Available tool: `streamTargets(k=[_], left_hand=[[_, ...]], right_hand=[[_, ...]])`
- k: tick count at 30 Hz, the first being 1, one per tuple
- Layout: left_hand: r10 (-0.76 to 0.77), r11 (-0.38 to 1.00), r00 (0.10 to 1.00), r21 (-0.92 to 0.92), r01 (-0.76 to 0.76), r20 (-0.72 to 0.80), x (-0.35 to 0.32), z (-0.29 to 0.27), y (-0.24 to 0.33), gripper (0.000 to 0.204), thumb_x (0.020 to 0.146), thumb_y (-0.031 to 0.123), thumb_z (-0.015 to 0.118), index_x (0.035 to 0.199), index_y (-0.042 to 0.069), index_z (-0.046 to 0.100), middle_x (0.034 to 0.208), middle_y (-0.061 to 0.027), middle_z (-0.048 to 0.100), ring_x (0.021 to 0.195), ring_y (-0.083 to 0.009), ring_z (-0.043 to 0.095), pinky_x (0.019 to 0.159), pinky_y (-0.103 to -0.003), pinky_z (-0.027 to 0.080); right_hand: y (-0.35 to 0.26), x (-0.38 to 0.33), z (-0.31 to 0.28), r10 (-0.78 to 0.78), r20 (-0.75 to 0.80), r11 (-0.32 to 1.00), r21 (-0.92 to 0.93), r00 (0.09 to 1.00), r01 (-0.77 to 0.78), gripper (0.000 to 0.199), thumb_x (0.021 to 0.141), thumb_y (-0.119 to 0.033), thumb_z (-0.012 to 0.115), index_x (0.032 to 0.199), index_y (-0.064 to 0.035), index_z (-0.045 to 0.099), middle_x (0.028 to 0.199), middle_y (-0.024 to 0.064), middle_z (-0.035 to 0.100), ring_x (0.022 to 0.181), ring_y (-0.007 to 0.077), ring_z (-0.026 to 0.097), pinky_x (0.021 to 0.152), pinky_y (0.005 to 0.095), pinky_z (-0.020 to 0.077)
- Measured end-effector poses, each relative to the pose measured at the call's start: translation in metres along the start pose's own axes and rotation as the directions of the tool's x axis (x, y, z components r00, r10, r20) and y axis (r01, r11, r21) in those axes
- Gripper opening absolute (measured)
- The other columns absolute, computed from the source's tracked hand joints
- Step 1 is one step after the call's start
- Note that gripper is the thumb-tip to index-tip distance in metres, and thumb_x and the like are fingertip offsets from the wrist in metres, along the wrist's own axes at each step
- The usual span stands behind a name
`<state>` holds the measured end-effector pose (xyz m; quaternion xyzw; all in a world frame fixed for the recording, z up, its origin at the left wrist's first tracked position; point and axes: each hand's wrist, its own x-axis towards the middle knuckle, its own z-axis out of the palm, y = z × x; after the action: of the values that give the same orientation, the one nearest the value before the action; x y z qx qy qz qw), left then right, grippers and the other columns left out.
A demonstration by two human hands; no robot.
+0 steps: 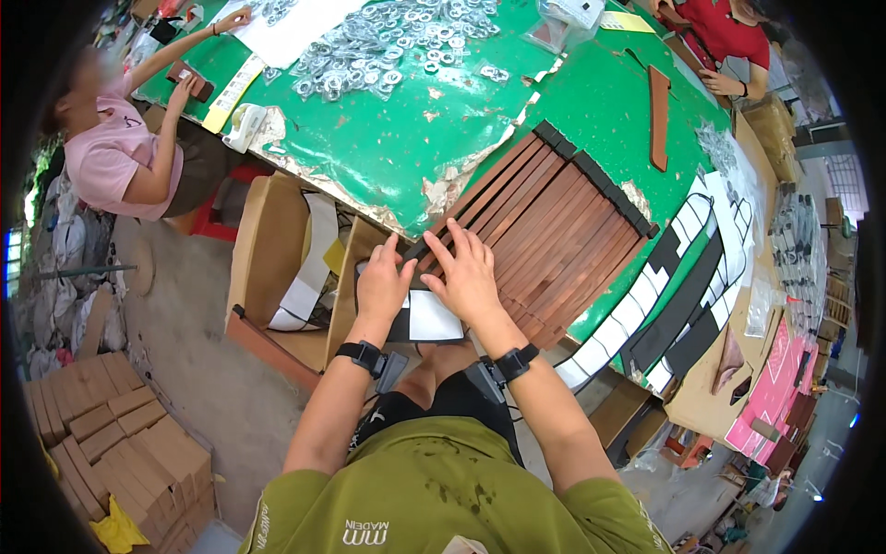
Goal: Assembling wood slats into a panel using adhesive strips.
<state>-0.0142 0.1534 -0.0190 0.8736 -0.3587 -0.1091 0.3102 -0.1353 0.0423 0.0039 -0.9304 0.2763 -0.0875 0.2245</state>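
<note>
A row of brown straps [544,231] with black far ends [609,194] lies packed side by side on the green table, their near ends toward me. My left hand [380,288] is at the near end of the leftmost strap [494,185], its thumb and forefinger closed about the tip. Across that same strap, my right hand [464,277] rests with its fingers spread. Below both hands, a white card [434,317] lies against something black, partly hidden by my wrists. Black bands with small devices circle both of my wrists.
Bagged metal rings [388,55] are heaped on the green table [406,138]. A single brown strap [658,115] lies farther right. An open cardboard box [268,249] stands left of my hands. Black-and-white strips [674,295] line the right edge. Two people work across the table.
</note>
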Motion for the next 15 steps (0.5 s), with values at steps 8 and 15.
streamTargets(k=[8,15], left_hand=[[-0.177,0.963,0.981,-0.222,0.155,-0.083,-0.006,-0.032,0.014,0.043,0.088,0.021,0.071,0.126,0.005,0.061,0.082,-0.0091,0.064,0.077,-0.027,0.063,0.071,-0.039,0.051],[-0.14,0.978,0.985,-0.172,0.121,-0.102,-0.011,-0.047,0.031,0.041,0.088,0.022,0.071,0.124,0.004,0.062,0.082,-0.0093,0.063,0.075,-0.0273,0.062,0.069,-0.039,0.051]], right_hand=[[-0.017,-0.04,-0.013,0.076,-0.132,0.904,0.426,0.988,-0.013,0.019,0.083,-0.013,0.07,0.102,-0.0096,0.073,0.122,0.0094,0.062,0.115,0.0317,0.055,0.097,0.0445,0.0445],[-0.044,-0.054,-0.038,-0.055,-0.172,0.985,0.154,0.984,0.082,0.027,0.081,-0.028,0.074,0.103,-0.0118,0.074,0.126,0.0092,0.06,0.117,0.0322,0.053,0.101,0.0459,0.0382]])
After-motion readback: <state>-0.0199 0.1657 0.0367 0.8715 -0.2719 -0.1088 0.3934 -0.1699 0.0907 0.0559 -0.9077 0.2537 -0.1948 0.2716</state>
